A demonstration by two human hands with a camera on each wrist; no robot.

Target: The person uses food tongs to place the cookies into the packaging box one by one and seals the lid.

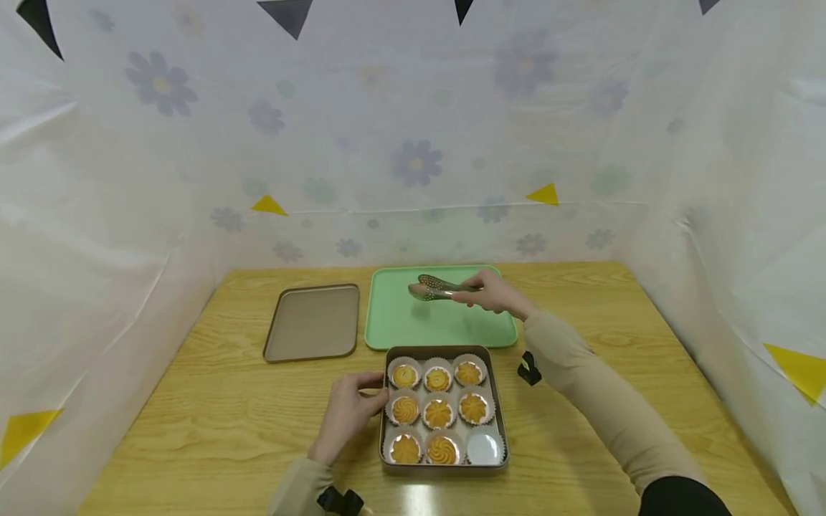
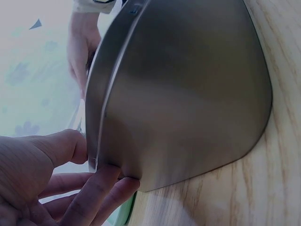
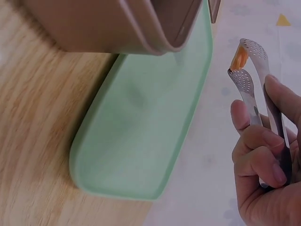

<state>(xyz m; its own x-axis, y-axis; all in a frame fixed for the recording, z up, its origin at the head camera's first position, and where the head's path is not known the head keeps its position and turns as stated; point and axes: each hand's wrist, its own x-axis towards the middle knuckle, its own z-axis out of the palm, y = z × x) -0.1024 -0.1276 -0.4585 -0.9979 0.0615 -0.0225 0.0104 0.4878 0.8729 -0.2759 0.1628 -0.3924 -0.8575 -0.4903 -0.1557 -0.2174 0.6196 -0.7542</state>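
Note:
My right hand [image 1: 492, 292] grips metal tongs [image 1: 434, 288] with perforated tips above the green tray [image 1: 348, 322]. In the right wrist view a golden cookie [image 3: 241, 58] is pinched between the tips of the tongs. The square baking pan [image 1: 445, 470] stands in front of the tray and holds several piped cookies [image 1: 438, 413] in white paper cups. Its front right paper cup [image 1: 484, 446] has no cookie in it. At the pan's left side my left hand [image 1: 348, 412] holds the rim, thumb and fingers against the wall [image 2: 96, 127].
A flat brown square tray [image 1: 312, 322] lies left of the green tray. All of them rest on a wooden table [image 1: 239, 401]. White sheeting with printed flowers [image 1: 417, 163] and yellow triangles [image 1: 543, 194] surrounds the table at the back and sides.

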